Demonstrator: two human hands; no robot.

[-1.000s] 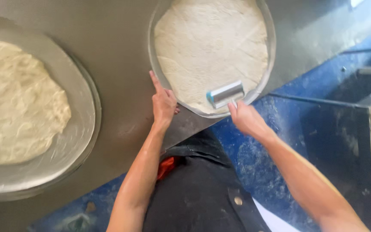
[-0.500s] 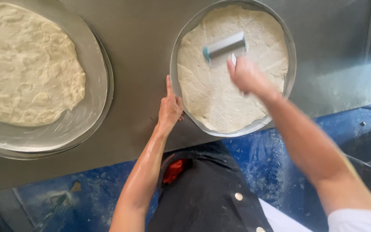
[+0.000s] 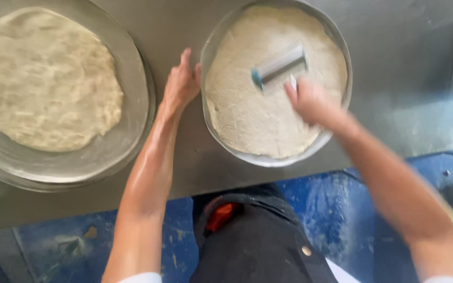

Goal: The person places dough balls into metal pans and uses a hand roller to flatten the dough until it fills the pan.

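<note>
Head view looked straight down on a grey metal desk, with the person's dark apron and a blue, flour-dusted floor nearest the camera. Both bare forearms reached away from the body onto the desk.

On the right side of the desk sat a round metal pan, its near rim just at the desk's near edge. A flat disc of dough filled the pan almost to its wall.

The left hand lay open just outside the pan's left rim, fingers stretched far and the fingertips touching or almost touching the rim; it gripped nothing.

The right hand was over the dough, right of the pan's middle. It was blurred, but its fingers were curled around the handle of a dough roller, a short metal cylinder with a blue end cap. The roller lay on the dough toward the far half of the pan, tilted so that its blue end pointed near-left and its other end far-right.

Well to the left, apart from the first pan, stood a second round metal pan, larger in the frame. Inside it lay another sheet of dough, irregular in outline and not reaching the wall on its right and near sides.
</note>
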